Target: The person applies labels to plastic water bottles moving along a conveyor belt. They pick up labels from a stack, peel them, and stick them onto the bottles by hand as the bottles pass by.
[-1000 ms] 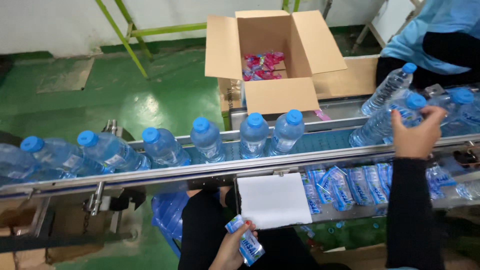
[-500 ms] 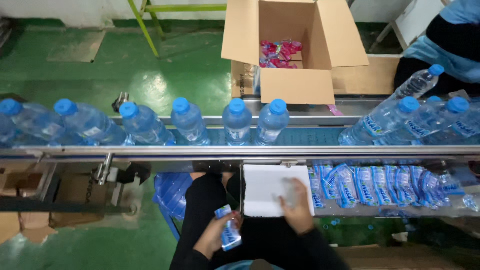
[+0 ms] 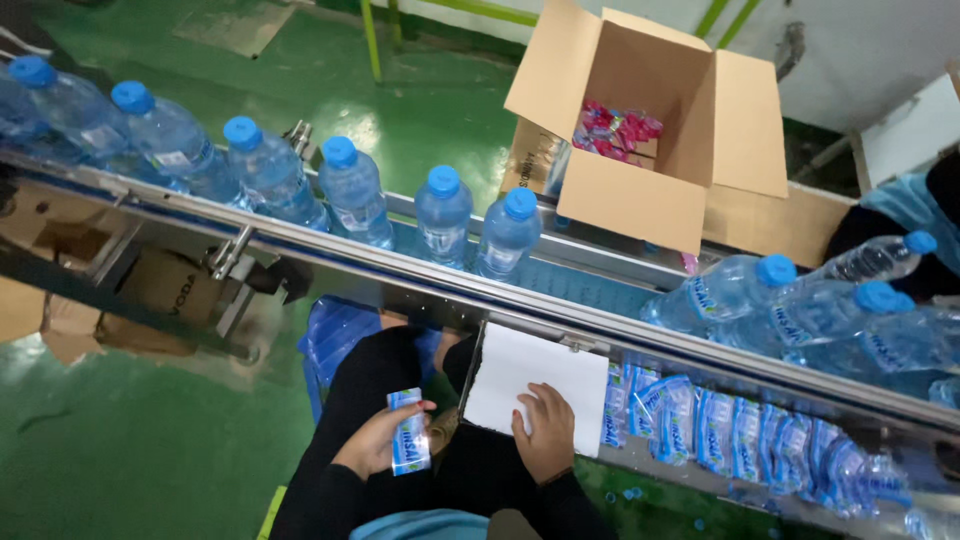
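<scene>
Where fingers curl: label (image 3: 410, 445) in left hand (image 3: 378, 445)

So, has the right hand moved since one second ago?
Yes. The right hand came down from the clear blue-capped plastic bottles on the metal conveyor rail and now rests on the white paper sheet below the rail.

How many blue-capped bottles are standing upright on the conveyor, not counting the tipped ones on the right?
6: they stand in a row along the conveyor, at. More may be cut off past the left edge.
</scene>
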